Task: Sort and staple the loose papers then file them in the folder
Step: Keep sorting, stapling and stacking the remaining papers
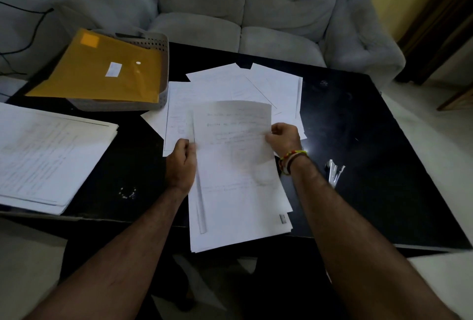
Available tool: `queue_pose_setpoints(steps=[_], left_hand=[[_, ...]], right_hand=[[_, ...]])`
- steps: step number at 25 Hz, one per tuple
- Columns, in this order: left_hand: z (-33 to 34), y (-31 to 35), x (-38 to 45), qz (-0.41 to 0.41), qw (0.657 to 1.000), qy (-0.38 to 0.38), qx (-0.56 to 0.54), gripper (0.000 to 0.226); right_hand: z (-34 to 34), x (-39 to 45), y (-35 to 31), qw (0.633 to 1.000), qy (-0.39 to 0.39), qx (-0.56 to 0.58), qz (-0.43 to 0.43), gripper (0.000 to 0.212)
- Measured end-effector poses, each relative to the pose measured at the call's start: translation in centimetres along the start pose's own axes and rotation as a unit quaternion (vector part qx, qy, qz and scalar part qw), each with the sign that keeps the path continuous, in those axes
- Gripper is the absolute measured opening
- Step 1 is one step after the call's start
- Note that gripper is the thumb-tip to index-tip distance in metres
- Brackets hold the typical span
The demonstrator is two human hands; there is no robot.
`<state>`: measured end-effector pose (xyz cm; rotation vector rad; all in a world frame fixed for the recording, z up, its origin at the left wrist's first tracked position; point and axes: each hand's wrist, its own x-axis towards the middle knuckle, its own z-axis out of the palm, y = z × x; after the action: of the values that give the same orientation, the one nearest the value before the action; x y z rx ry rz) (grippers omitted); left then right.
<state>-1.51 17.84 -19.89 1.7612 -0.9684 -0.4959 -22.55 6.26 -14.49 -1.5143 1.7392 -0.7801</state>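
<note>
1. Held sheaf of papers (238, 186): nearest the camera, with its lower edge overhanging the near edge of the black table (371, 140). The top sheet carries faint lines of text; a small staple or clip mark shows at the lower right corner.
2. Left hand (180, 163): fingers curled around the left edge of the sheaf, thumb on the top sheet. A narrow fold or curl runs down the paper edge below this hand.
3. Right hand (284, 138): pinches the right edge of the top sheet, which is lifted and bent toward the camera. A beaded wristband (290, 161) sits on the wrist.
4. Stapler (334, 172): lies on the table just right of the right forearm, apart from the papers.
5. Stacked papers (48, 156): a separate pile at the left edge of the table, well apart from the hands.
6. Loose papers (245, 84): spread overlapping at mid-table behind the held sheaf, which covers their near portion.
7. Folder (102, 68): yellow, with a white label, lying tilted across a grey perforated tray (156, 100) at the far left of the table.
8. Grey sofa (256, 12): directly behind the table.
</note>
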Motion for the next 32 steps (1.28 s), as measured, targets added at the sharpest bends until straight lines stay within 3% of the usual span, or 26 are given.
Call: queue_pose_setpoints(steps=[4, 6, 7, 9, 11, 14, 16, 18, 19, 23, 27, 29, 32], left_hand=[[-0.3, -0.3, 0.2, -0.008, 0.996, 0.003, -0.084, 0.041], [-0.6, -0.3, 0.2, -0.009, 0.996, 0.008, -0.093, 0.047], [-0.6, -0.2, 0.2, -0.009, 0.995, 0.009, -0.102, 0.050], [-0.6, -0.4, 0.4, -0.005, 0.994, 0.008, -0.112, 0.049], [-0.5, -0.7, 0.7, 0.020, 0.994, 0.002, -0.103, 0.045], [-0.5, -1.4, 0.9, 0.011, 0.995, -0.011, -0.094, 0.039], [-0.5, -1.2, 0.7, -0.020, 0.992, -0.015, -0.121, 0.036], [-0.2, -0.9, 0.7, -0.031, 0.991, -0.019, -0.127, 0.032], [-0.1, -0.8, 0.8, -0.031, 0.993, -0.022, -0.116, 0.032], [-0.1, -1.0, 0.9, -0.006, 1.000, -0.005, -0.020, 0.014], [-0.3, -1.2, 0.6, 0.014, 1.000, -0.026, -0.003, 0.016], [-0.3, -1.1, 0.5, 0.031, 0.999, -0.024, 0.017, 0.015], [-0.2, -0.4, 0.0, 0.048, 0.997, -0.042, 0.050, 0.014]], right_hand=[[-2.2, 1.0, -3.8, 0.984, 0.057, -0.133, -0.101, 0.015], [-3.0, 1.2, -6.4, 0.946, 0.058, -0.237, -0.213, 0.012], [-3.1, 1.0, -7.8, 0.909, 0.038, -0.303, -0.285, 0.011], [-1.7, -0.3, -10.1, 0.797, -0.023, -0.419, -0.434, 0.018], [1.4, -2.7, -10.7, 0.696, -0.066, -0.445, -0.560, 0.026], [7.8, -6.9, -6.7, 0.640, -0.151, -0.409, -0.633, 0.027], [10.0, -8.0, -3.6, 0.669, -0.195, -0.378, -0.609, 0.024], [10.0, -8.0, -1.7, 0.719, -0.195, -0.312, -0.589, 0.020], [9.7, -8.2, -0.9, 0.725, -0.184, -0.286, -0.598, 0.017], [9.6, -9.1, 1.4, 0.681, -0.162, -0.229, -0.676, 0.015], [9.6, -9.2, 2.2, 0.700, -0.134, -0.210, -0.669, 0.022], [8.5, -9.3, 2.1, 0.770, -0.072, -0.165, -0.612, 0.027], [6.5, -7.2, 2.0, 0.922, 0.122, -0.099, -0.355, 0.032]])
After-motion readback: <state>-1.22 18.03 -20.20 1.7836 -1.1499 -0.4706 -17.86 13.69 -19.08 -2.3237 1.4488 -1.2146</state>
